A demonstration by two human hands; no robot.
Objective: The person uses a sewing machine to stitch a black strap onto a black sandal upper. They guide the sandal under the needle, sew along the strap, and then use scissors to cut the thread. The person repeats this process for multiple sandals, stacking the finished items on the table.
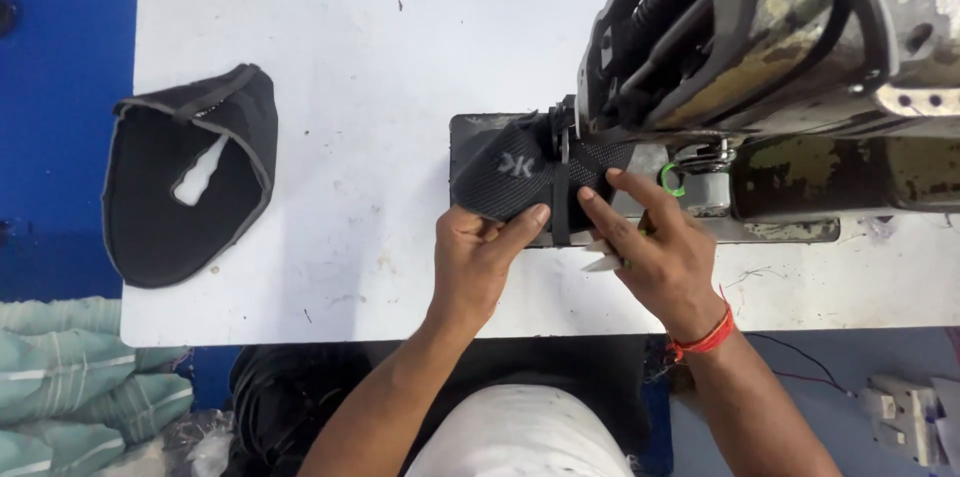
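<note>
Under the machine head: a black knit shoe upper (520, 177) lies on the dark bed plate (462, 127) of an industrial sewing machine (760, 47), set on a white table (380, 67).
Long axis of the piece: it runs roughly left to right across the view, its free end with a small white mark toward the left, its other end tucked under the presser area.
Left hand (478, 262): it comes in from below; the thumb and fingers are closed on the near left edge of the shoe upper, pinching it against the plate.
Right hand (655, 247): it lies just right of the dark strap that crosses the piece; the fingers are spread flat, the tips pressing the mesh part down beside the needle zone. A pale, pointed object shows under this palm; what it is I cannot tell.
Direction from grip to work point: the stitching area lies up and to the right of the left hand, and just beyond the right fingertips.
Nearer hand: the right hand is closer to the needle; the left hand holds the trailing end.
Wrist: a red band (705, 340) circles the right wrist.
Elsewhere: a second black upper (190, 177) lies well apart at the table's left side; folded pale green cloth (70, 377) sits below it, off the table.
</note>
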